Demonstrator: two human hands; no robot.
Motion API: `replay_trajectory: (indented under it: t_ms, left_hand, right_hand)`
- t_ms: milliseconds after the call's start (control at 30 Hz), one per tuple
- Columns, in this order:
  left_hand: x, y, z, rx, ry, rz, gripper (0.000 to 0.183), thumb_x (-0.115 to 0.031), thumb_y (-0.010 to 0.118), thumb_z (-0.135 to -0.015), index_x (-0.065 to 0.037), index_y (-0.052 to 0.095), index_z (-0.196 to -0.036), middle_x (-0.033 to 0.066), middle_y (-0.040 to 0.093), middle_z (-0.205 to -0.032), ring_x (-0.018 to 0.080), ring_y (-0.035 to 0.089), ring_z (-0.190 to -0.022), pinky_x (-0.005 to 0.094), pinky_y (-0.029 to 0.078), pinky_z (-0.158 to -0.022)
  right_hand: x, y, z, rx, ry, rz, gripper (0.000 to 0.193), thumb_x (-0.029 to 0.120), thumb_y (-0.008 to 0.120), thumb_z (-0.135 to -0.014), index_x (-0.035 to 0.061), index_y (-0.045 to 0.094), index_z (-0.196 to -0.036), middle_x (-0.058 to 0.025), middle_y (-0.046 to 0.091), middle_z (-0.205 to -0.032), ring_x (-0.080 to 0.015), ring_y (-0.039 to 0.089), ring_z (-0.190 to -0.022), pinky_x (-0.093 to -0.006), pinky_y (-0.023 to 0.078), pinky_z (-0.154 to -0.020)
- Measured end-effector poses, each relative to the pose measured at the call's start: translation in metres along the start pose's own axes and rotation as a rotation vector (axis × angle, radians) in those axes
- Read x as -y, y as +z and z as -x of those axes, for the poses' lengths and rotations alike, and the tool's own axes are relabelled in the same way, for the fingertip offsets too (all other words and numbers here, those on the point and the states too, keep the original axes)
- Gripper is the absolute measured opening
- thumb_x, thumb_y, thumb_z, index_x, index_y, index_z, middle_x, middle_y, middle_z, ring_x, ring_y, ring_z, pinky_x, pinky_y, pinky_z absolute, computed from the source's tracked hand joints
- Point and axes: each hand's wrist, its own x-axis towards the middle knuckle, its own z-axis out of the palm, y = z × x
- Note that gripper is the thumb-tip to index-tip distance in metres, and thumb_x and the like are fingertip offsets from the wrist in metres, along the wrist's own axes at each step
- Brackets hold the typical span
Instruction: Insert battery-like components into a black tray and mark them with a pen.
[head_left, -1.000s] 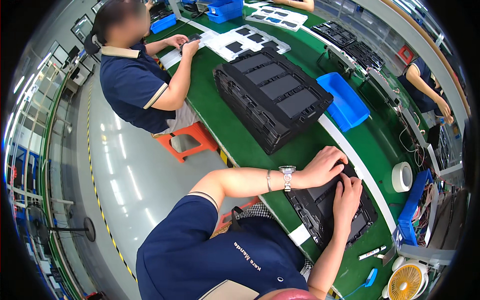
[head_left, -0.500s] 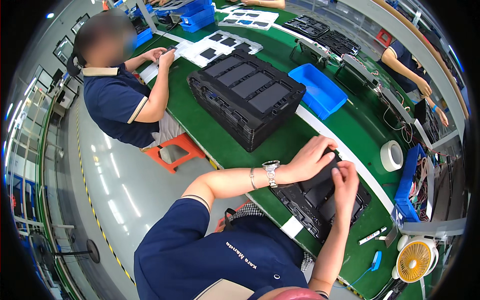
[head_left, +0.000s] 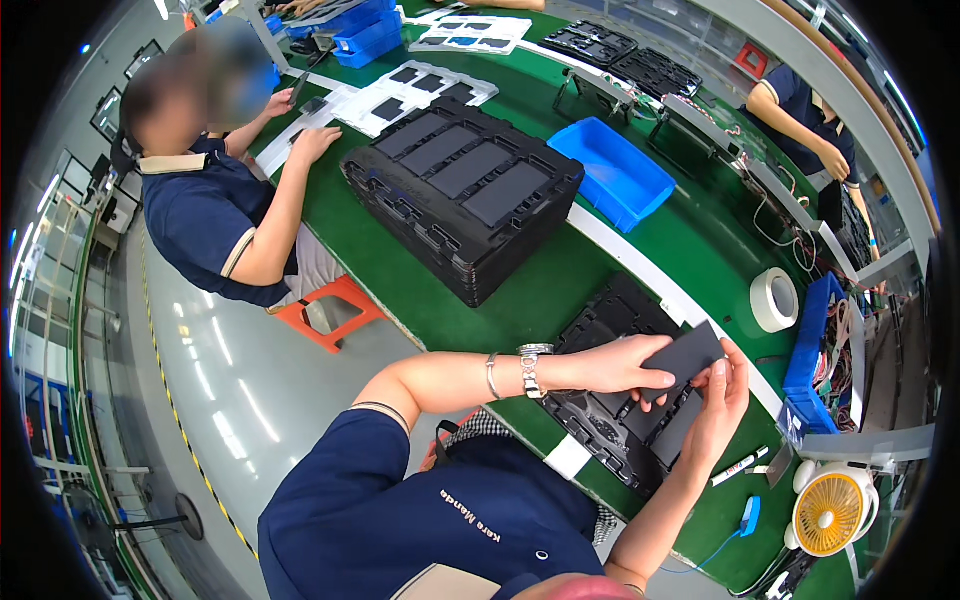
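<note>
Held up over a black slotted tray is a dark flat rectangular panel. My left hand, a watch and a bracelet on its wrist, pinches the panel by its left side, thumb on top. At the panel's right edge, the fingers of my right hand close on its corner. Below my hands the tray lies on the green table, and another dark panel rests in one of its slots. My hands and forearms cover part of the tray.
A tall stack of black trays stands to the left. Beyond are a blue bin and a tape roll. A marker and a small fan sit at right. A co-worker sits at far left.
The dark panel has come up out of the tray and is now tilted between my hands. My right hand has shifted slightly right. The co-worker's hands have moved apart.
</note>
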Motion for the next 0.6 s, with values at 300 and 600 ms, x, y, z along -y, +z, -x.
replay_trajectory:
  t_ms: [300,600]
  left_hand:
    - [-0.004,-0.008,0.003,-0.181,0.065,0.188,0.034,-0.018,0.064,-0.095,-0.003,0.047,-0.121,0.005,0.065,-0.096,0.0109,0.065,-0.082,0.0246,0.052,-0.07]
    - [0.002,-0.004,0.003,-0.19,0.118,0.151,0.04,-0.013,0.064,-0.094,0.0,0.042,-0.125,0.0058,0.06,-0.099,0.0099,0.062,-0.08,0.0268,0.054,-0.073]
  right_hand:
    - [-0.009,0.013,0.007,0.133,0.063,0.0,0.022,0.013,0.058,-0.097,0.0,0.057,-0.114,-0.005,0.062,-0.099,-0.0113,0.058,-0.086,-0.0261,0.047,-0.08]
    - [-0.006,0.022,0.012,0.189,0.099,0.006,0.015,0.016,0.055,-0.099,0.0017,0.056,-0.097,-0.002,0.058,-0.084,-0.0104,0.055,-0.078,-0.0251,0.046,-0.075]
